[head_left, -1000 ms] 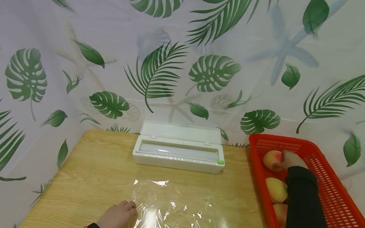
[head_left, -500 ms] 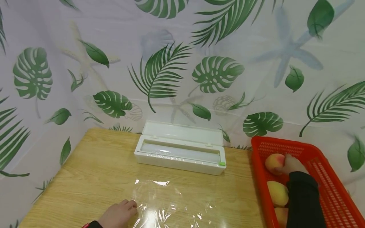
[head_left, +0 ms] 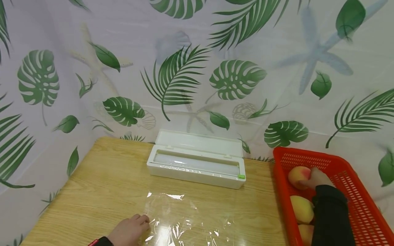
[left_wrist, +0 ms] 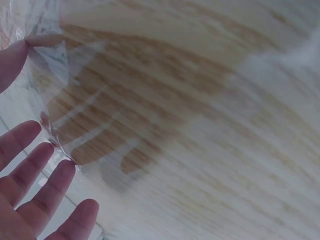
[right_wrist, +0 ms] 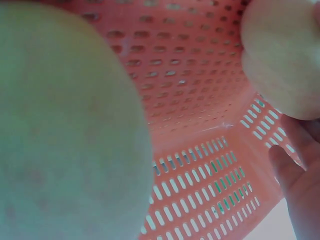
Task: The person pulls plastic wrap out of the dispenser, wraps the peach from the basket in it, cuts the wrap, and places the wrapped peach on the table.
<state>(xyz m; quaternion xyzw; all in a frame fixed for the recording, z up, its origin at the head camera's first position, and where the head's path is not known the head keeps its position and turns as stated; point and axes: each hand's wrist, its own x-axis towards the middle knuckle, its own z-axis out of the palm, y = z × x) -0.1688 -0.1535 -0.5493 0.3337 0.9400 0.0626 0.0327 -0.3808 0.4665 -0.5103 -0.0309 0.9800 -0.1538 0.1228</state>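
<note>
In the red basket (head_left: 330,158), my right hand (head_left: 317,179) grips a yellow-and-pink peach (head_left: 298,176) near the back left corner. The right wrist view shows fingers (right_wrist: 295,145) against the underside of this peach (right_wrist: 282,62). Two more peaches lie in front of it, a yellow one (head_left: 302,210) and another (head_left: 305,234) partly covered by the sleeve. On the table, my left hand (head_left: 130,229) rests at the left edge of a sheet of clear plastic wrap (head_left: 191,215). Its fingers are apart and nearly straight in the left wrist view, with the fingertips at the wrinkled film edge.
A white cling film dispenser (head_left: 195,174) stands at the back of the wooden table (head_left: 114,171), lid raised, with a roll inside and a green slider (head_left: 241,176) at its right end. A leaf-print cloth (head_left: 184,85) hangs behind the table and along its left side.
The head view has shifted slightly, so everything appears a little further right. Both hands keep their places, the right at the peach and the left at the film edge.
</note>
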